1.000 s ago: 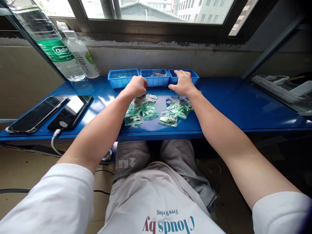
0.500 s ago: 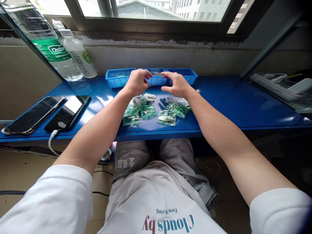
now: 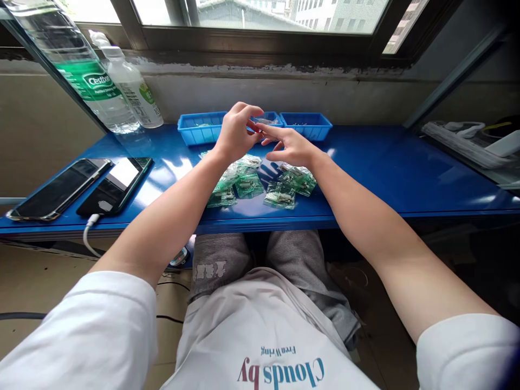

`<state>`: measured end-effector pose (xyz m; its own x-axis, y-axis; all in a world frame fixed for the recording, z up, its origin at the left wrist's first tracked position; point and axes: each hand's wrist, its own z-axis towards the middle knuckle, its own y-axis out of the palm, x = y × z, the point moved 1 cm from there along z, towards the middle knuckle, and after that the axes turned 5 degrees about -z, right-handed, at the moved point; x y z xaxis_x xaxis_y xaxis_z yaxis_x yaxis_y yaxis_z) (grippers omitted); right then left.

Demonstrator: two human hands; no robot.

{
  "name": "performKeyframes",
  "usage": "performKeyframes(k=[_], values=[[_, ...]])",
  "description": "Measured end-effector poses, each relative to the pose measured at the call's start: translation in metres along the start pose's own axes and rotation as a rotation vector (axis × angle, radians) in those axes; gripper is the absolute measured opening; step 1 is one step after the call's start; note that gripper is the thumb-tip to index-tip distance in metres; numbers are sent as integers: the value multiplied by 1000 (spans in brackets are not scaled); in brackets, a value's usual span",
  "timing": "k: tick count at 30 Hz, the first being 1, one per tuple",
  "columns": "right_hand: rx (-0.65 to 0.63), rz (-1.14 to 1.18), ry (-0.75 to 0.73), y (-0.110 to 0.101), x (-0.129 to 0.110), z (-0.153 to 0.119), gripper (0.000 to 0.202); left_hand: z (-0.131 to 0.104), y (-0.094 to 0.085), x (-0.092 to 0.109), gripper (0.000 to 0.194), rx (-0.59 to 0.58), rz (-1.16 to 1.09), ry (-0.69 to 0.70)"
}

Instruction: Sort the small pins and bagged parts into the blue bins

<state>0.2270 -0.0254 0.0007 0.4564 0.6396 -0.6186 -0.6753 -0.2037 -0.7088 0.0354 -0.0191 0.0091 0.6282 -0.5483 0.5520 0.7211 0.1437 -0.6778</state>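
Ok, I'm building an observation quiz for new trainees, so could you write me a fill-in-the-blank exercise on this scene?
1. The desk under the small packets is ____ in colour.
2. Of the left hand and the right hand, the one that reaches higher in the picture is the ____.
3. Lined up along the back are exactly ____ bins.
4. Lying on the desk are exactly ____ phones.

Missing words: blue; left; three; two.
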Motion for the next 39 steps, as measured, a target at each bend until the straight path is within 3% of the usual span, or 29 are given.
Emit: performKeyframes(k=[8,11,14,19,23,26,39], values=[[-73,92,-35,-2,5,1,83,-1,-1,1,46,18,-9,-6],[-11,41,-15,-3,7,3,81,-1,-3,-1,46,43,-28,18],[133,-121,45,-8,18,5,83,1,-4,-6,51,32,33,22],[309,-429,317,-25,49,9,101,4,-5,-14,38,-128,289,-110],[220,-566,644,-32,56,6,107,3,-5,-15,30,-251,417,-264],[121,-606,749,-32,52,6,109,2,-4,-17,27,-326,418,-357],[191,-600,651,-31,74,10,107,1,0,-17,28,-301,388,-346]])
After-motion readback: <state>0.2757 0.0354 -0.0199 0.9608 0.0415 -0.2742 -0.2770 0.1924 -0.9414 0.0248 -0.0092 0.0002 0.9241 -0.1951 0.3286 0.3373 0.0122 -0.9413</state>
